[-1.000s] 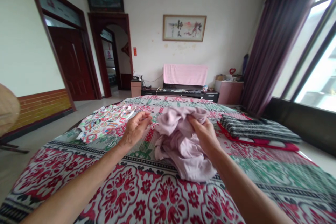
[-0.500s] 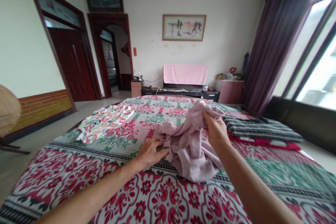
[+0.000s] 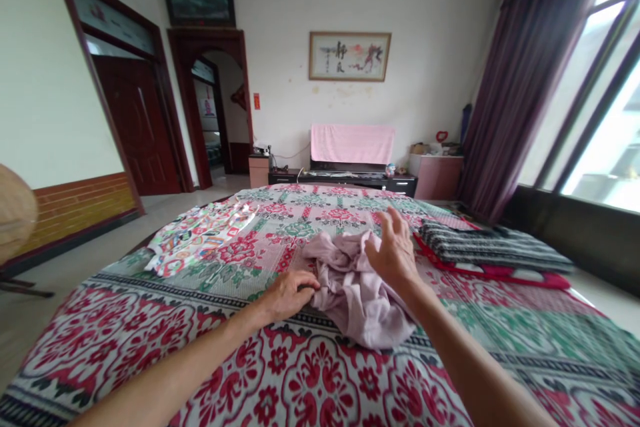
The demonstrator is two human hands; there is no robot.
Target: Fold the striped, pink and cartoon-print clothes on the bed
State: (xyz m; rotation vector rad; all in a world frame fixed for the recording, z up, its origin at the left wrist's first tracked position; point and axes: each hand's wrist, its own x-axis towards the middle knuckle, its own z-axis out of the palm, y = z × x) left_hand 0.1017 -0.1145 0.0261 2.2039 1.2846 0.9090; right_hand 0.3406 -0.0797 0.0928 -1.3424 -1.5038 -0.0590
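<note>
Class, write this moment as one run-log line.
left hand: grips lilac garment edge | right hand: open over garment | surface: patterned bedspread

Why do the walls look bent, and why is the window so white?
Head view: the wide lens bows the dark red door frame; daylight burns out the tall window at right; the open right hand is slightly smeared; the pale lilac crumpled garment looks sharp.

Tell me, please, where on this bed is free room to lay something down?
Free: the near left corner of the bedspread, this side of the colourful cloth; the near right part, this side of the striped blanket. Crowded: the middle, where the left hand and right hand are at the lilac garment.
</note>
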